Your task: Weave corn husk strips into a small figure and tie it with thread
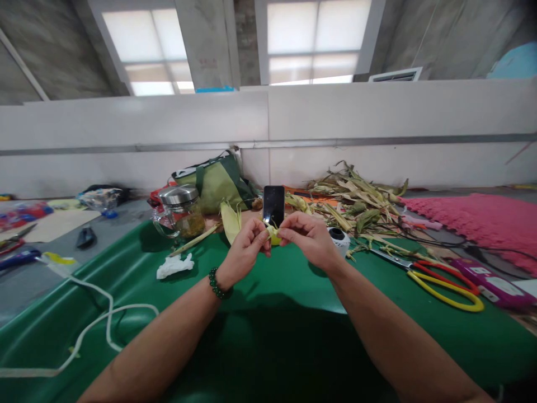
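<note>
Both hands meet above the green sheet, in the middle of the view. My left hand [245, 249], below a dark green bead bracelet [217, 284], pinches one side of a small pale yellow-green piece of corn husk [272, 230]. The fingertips of my right hand [309, 239] are closed on its other side. Something bright yellow [276, 240] shows just under the fingers, too covered to make out. Behind the hands a dark-screened phone [273, 204] stands upright. Close to the left hand is a larger pale green corn husk [230, 222].
Scissors [436, 278] with red and yellow handles lie right, near a purple box [490, 282]. Dry husks [356, 196] are heaped behind. A white roll [339, 240] is beside my right hand. Left are a lidded glass jar [184, 215], crumpled tissue [175, 266] and white cord [109, 313].
</note>
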### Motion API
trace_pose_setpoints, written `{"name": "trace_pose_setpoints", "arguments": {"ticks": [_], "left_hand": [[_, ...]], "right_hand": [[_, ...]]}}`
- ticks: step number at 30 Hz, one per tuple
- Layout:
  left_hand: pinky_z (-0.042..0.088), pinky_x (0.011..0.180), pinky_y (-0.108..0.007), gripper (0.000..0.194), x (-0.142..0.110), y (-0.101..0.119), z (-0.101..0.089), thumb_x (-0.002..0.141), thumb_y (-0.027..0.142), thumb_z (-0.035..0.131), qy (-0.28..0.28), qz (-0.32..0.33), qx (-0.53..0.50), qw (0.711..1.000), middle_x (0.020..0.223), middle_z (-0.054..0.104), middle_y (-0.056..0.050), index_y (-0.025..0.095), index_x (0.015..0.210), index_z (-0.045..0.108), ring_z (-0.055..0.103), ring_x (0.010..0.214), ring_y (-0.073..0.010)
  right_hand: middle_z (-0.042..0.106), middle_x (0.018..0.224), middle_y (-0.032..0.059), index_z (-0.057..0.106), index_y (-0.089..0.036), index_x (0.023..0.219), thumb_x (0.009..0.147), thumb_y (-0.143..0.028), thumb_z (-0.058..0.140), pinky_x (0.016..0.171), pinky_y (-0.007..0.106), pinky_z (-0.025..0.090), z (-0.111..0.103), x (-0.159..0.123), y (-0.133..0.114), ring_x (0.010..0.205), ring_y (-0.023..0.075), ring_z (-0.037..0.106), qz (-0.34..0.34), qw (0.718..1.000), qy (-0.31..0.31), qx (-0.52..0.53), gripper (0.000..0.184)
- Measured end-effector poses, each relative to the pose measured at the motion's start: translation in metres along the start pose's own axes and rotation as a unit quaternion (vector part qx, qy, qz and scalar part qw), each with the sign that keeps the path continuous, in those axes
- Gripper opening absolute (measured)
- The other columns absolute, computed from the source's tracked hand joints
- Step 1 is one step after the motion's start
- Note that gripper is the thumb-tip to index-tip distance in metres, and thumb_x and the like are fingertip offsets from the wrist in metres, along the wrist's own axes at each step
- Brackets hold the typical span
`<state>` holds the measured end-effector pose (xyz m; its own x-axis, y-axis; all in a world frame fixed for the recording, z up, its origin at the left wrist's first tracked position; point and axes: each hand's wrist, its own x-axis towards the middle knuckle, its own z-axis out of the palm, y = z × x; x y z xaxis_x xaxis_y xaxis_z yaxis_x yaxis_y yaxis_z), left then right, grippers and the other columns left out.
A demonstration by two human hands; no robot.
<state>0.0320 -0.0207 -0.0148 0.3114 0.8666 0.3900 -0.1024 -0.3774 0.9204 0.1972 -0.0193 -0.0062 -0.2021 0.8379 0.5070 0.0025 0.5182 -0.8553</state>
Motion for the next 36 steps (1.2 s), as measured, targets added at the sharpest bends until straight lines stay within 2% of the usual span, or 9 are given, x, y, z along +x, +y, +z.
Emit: {"name": "trace_pose_setpoints", "arguments": {"ticks": [5, 9, 12, 18, 20, 22, 25, 29, 36], "left_hand": [[0.040, 0.048, -0.020, 0.031, 0.001, 0.003, -0.004, 0.081, 0.045, 0.061, -0.017, -0.015, -0.032, 0.999, 0.053, 0.047, 0.008, 0.020, 0.079, 0.043, 0.046, 0.046, -0.0075], [0.045, 0.053, -0.022, 0.030, 0.004, 0.005, -0.009, 0.081, 0.045, 0.062, -0.022, -0.005, -0.001, 1.000, 0.057, 0.052, 0.005, 0.019, 0.079, 0.046, 0.052, 0.051, -0.0092], [0.047, 0.056, -0.024, 0.032, 0.005, 0.003, -0.011, 0.080, 0.046, 0.062, -0.031, 0.021, 0.039, 0.999, 0.061, 0.055, 0.004, 0.019, 0.076, 0.047, 0.055, 0.055, -0.0106], [0.045, 0.056, -0.025, 0.026, 0.003, 0.000, -0.008, 0.085, 0.042, 0.056, -0.055, 0.073, 0.084, 0.992, 0.064, 0.054, 0.002, 0.019, 0.076, 0.047, 0.055, 0.057, -0.0121], [0.045, 0.058, -0.026, 0.022, 0.001, 0.000, -0.006, 0.085, 0.036, 0.056, -0.050, 0.096, 0.125, 0.986, 0.064, 0.056, 0.001, 0.019, 0.074, 0.047, 0.055, 0.059, -0.0127], [0.044, 0.059, -0.026, 0.019, 0.000, -0.001, -0.004, 0.085, 0.031, 0.056, -0.040, 0.108, 0.156, 0.981, 0.064, 0.057, 0.000, 0.019, 0.073, 0.048, 0.055, 0.060, -0.0128], [0.045, 0.057, -0.025, 0.018, -0.001, -0.002, -0.001, 0.085, 0.030, 0.055, -0.038, 0.085, 0.149, 0.984, 0.062, 0.056, 0.002, 0.019, 0.074, 0.045, 0.057, 0.058, -0.0121], [0.046, 0.055, -0.024, 0.022, -0.002, -0.001, 0.001, 0.084, 0.034, 0.056, -0.047, 0.053, 0.126, 0.990, 0.061, 0.057, 0.003, 0.020, 0.073, 0.043, 0.059, 0.058, -0.0122], [0.052, 0.061, -0.028, 0.034, -0.001, 0.002, -0.003, 0.080, 0.047, 0.062, -0.100, -0.045, 0.020, 0.994, 0.066, 0.065, -0.001, 0.018, 0.075, 0.045, 0.066, 0.062, -0.0150]], "right_hand": [[0.063, 0.061, -0.0046, 0.054, -0.020, 0.091, 0.070, -0.032, 0.070, 0.053, 0.026, 0.052, -0.007, 0.001, -0.002, 0.049, 0.0120, 0.062, 0.007, 0.998, 0.049, 0.027, 0.030], [0.064, 0.064, -0.0029, 0.057, -0.017, 0.087, 0.070, -0.029, 0.069, 0.053, 0.025, 0.052, -0.010, 0.003, -0.002, 0.052, 0.0114, 0.062, 0.028, 0.999, -0.017, 0.020, 0.024], [0.064, 0.065, -0.0029, 0.059, -0.017, 0.087, 0.070, -0.029, 0.069, 0.054, 0.025, 0.053, -0.007, 0.003, 0.000, 0.053, 0.0102, 0.061, 0.059, 0.995, -0.060, 0.053, 0.024], [0.063, 0.063, -0.0023, 0.063, -0.016, 0.088, 0.070, -0.035, 0.068, 0.047, 0.021, 0.048, 0.001, 0.002, 0.001, 0.053, 0.0091, 0.058, 0.146, 0.978, -0.061, 0.139, 0.026], [0.061, 0.059, -0.0019, 0.065, -0.015, 0.084, 0.071, -0.040, 0.067, 0.044, 0.019, 0.044, 0.001, 0.002, 0.000, 0.048, 0.0074, 0.054, 0.169, 0.974, -0.074, 0.134, 0.028], [0.062, 0.059, -0.0009, 0.066, -0.014, 0.081, 0.069, -0.041, 0.071, 0.042, 0.017, 0.040, 0.002, 0.002, 0.000, 0.048, 0.0065, 0.052, 0.164, 0.977, -0.098, 0.098, 0.030], [0.062, 0.058, -0.0019, 0.067, -0.014, 0.081, 0.062, -0.037, 0.078, 0.043, 0.017, 0.039, 0.004, 0.002, 0.001, 0.049, 0.0064, 0.052, 0.137, 0.984, -0.090, 0.069, 0.031], [0.062, 0.056, -0.0024, 0.063, -0.015, 0.073, 0.063, -0.038, 0.078, 0.045, 0.019, 0.042, 0.008, 0.000, 0.004, 0.049, 0.0080, 0.056, 0.138, 0.984, -0.071, 0.087, 0.029], [0.061, 0.054, -0.0047, 0.061, -0.017, 0.069, 0.058, -0.039, 0.081, 0.043, 0.018, 0.042, 0.008, 0.001, 0.010, 0.044, 0.0061, 0.053, 0.143, 0.981, -0.006, 0.134, 0.032]]}}
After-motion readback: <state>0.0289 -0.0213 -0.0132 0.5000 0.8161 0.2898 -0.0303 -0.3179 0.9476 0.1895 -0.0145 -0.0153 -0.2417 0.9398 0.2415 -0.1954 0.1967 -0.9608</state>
